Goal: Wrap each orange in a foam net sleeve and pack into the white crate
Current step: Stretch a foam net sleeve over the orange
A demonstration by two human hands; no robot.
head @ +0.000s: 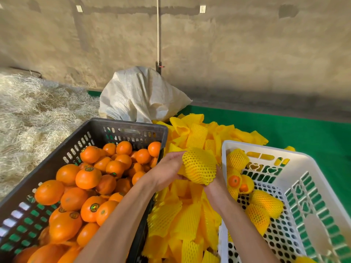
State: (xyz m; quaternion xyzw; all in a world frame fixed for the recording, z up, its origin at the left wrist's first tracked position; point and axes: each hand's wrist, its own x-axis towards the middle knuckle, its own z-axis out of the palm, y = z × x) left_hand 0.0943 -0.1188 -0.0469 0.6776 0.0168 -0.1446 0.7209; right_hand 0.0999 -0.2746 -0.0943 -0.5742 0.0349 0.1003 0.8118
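Now both hands clamp the netted orange, left hand behind, right hand underneath & nearer the white crate, just right of the grip.

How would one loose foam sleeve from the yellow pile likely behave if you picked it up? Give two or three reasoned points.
Probably floppy: the sleeves in the pile lie bent and creased. Likely very light, since each is open mesh with more hole than foam. Probably stretchy and grippy rather than slippery: the sleeve between the left hand and right hand has swollen into a rounded shape.
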